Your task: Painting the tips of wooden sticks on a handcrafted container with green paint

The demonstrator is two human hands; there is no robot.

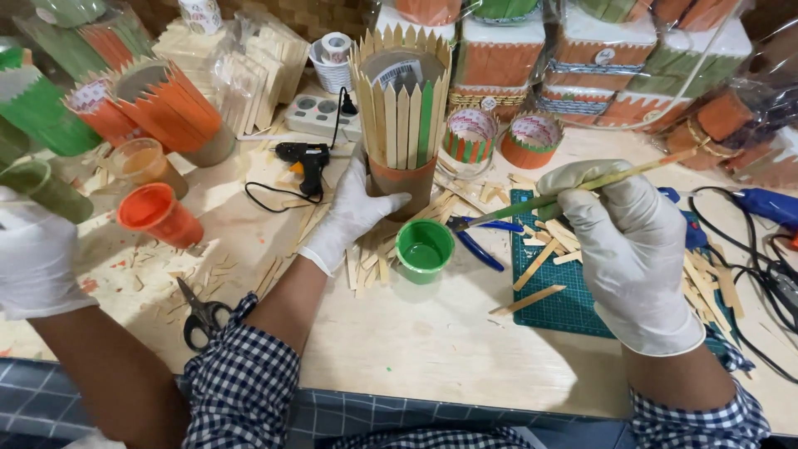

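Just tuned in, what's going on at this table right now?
A person in white gloves is painting a craft-stick container. The left hand steadies the tall stick-clad cylinder, upright on the table; most sticks are bare wood, one is green. The right hand holds a thin paintbrush, its tip pointing toward the small cup of green paint. A co-worker's gloved hand shows at the left edge, near scissors.
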